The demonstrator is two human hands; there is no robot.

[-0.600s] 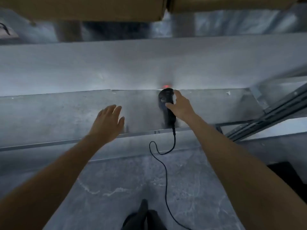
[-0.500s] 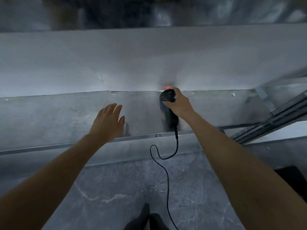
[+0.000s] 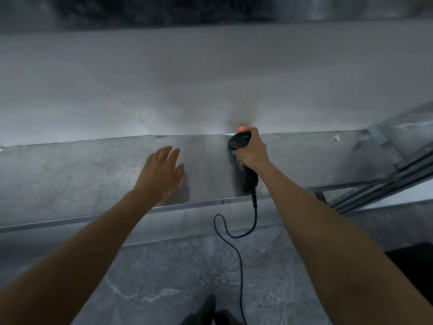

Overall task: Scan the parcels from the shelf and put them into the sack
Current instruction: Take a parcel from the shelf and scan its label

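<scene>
While the right hand [image 3: 251, 152] grips the scanner [image 3: 239, 141] at the back edge of the shelf [image 3: 70, 174], its red light [image 3: 241, 128] hits only the wall [image 3: 164, 78]; best to aim it at a parcel label. The left hand [image 3: 161, 171] hovers flat, fingers loose, holding nothing. No parcel or sack shows, and the top is blurry.

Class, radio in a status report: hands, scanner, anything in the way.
Right hand grips scanner, red glow at its nose. Left hand open over shelf. No parcel in view. Cable hangs clear.

Warehouse/parcel depot: galv. metal shelf [image 3: 70, 174], corded barcode scanner [image 3: 239, 141], concrete floor [image 3: 187, 277].
</scene>
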